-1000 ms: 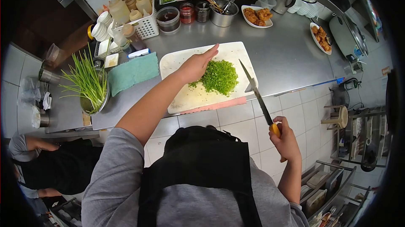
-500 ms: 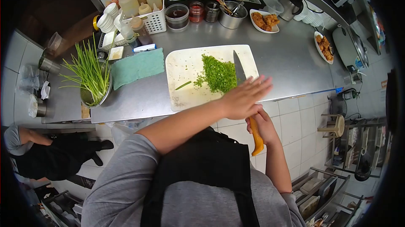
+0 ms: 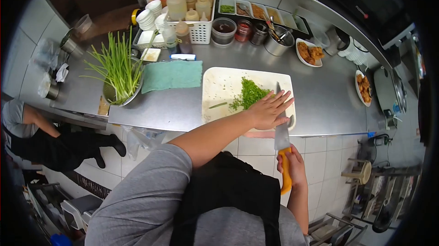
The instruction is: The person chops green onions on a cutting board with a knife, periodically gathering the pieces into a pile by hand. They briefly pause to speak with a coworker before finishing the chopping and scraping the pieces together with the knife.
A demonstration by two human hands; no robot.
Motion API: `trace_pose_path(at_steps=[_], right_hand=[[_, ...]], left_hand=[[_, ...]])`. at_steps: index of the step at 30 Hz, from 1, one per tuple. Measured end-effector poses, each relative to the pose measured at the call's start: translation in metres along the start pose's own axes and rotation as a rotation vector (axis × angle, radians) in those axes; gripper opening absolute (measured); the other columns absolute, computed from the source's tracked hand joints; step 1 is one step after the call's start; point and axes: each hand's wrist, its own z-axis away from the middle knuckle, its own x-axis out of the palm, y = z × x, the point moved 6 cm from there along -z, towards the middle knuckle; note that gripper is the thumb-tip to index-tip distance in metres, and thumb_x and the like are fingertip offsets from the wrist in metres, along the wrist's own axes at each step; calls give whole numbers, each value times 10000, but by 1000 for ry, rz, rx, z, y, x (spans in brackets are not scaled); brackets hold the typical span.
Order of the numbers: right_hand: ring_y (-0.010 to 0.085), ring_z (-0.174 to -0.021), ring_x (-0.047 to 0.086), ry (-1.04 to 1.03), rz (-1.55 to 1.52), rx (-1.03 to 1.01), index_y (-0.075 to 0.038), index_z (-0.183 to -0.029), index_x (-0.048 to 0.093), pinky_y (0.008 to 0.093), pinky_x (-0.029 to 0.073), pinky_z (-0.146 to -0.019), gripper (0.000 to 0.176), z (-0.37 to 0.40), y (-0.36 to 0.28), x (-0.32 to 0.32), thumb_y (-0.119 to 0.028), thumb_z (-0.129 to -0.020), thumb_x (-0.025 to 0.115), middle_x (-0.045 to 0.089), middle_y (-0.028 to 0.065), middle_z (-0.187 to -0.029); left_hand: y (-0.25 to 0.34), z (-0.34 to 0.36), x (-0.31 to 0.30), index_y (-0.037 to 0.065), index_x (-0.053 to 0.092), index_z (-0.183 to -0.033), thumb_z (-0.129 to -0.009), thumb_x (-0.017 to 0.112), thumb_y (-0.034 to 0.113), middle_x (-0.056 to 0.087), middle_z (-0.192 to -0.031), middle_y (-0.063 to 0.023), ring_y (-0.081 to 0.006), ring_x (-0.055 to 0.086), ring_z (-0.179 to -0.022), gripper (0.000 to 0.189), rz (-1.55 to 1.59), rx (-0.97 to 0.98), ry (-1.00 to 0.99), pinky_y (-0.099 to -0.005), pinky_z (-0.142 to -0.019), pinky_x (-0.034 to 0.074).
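Observation:
My right hand [image 3: 296,167] grips the yellow handle of a kitchen knife [image 3: 281,138], its blade pointing away from me over the right side of a white cutting board [image 3: 219,77]. My left hand [image 3: 267,112] reaches across, fingers spread, with fingertips over the blade. Partly hidden by that hand, a heap of finely chopped green onion [image 3: 251,92] sits mid-board. One longer green piece [image 3: 218,105] lies to the left of the heap.
Uncut green onions [image 3: 120,70] stand in a metal bowl [image 3: 137,91] at left, beside a green cloth [image 3: 173,76]. Behind are a white basket of bottles [image 3: 200,33], sauce tubs and fried-food plates [image 3: 310,53]. Another person [image 3: 59,141] is at far left.
The view has shifted, and the board appears lower and further right. My left hand's fingers have spread out over the blade. The knife is drawn nearer to me, showing more blade past the board's edge.

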Motion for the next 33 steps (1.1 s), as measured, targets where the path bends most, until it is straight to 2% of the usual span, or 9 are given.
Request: trace_pose_path(at_steps=[2,4,8,12,17,18,20,27,33], right_hand=[[165,-529,516,25,-15,4,-41,-1194,528,273,435,-479,224,9,8,-16,-136,-1010,443,559,102,-778],[165,-515,516,62,-35,12,-45,-1173,535,269,431,-465,201,15,12,-25,-150,-1020,456,560,101,-759],[170,-516,547,83,-42,-19,-52,-1145,542,272,451,-461,177,22,16,-34,-160,-1026,467,580,97,-732],[167,-507,555,87,134,-108,-29,-1173,534,282,474,-479,206,11,10,-24,-86,-988,462,651,123,-808],[182,-586,626,-6,801,-43,28,-1136,500,327,527,-592,226,-4,8,16,-70,-938,547,686,116,-763],[135,-544,569,-68,885,-114,30,-1197,511,293,488,-509,241,-11,21,17,-76,-983,540,672,86,-772],[390,-649,672,-97,1128,-128,-11,-984,481,454,531,-632,170,-12,19,37,-140,-970,590,692,195,-758],[452,-692,644,-156,1444,-220,-42,-968,517,536,503,-623,174,-22,34,37,-198,-968,594,673,225,-748],[418,-693,663,-11,1352,-238,-12,-949,522,471,516,-628,183,-31,21,24,-172,-965,611,687,202,-758]], left_hand=[[-12,5,-13,137,121,-1614,-1064,249,519,114,-1683,-88,-298,87,-1552,681,-38,-70,-43,-475,-1259,66],[-31,9,-23,164,276,-1582,-1060,395,421,207,-1663,-78,-320,173,-1533,594,-28,-75,84,-463,-1248,179],[-80,51,-73,118,699,-1214,-916,664,156,578,-1396,-89,-328,563,-1240,302,110,-121,496,-380,-1026,487],[-117,119,-82,72,722,-1056,-863,729,178,680,-1028,-93,-305,651,-959,220,55,-350,308,-400,-861,529],[-102,171,-56,60,720,-999,-832,753,163,667,-980,-102,-306,653,-933,199,122,-474,276,-393,-829,535],[-104,173,-52,59,719,-985,-827,756,160,662,-963,-103,-304,656,-915,191,126,-486,308,-391,-814,537],[-106,172,-43,57,715,-964,-831,750,148,658,-945,-104,-298,659,-888,165,139,-510,320,-387,-791,540],[-111,170,-41,44,704,-884,-856,708,92,642,-852,-107,-280,658,-788,55,157,-525,392,-380,-705,541],[-110,166,-36,48,701,-890,-856,704,96,645,-850,-98,-281,653,-769,58,182,-511,403,-381,-696,541]])
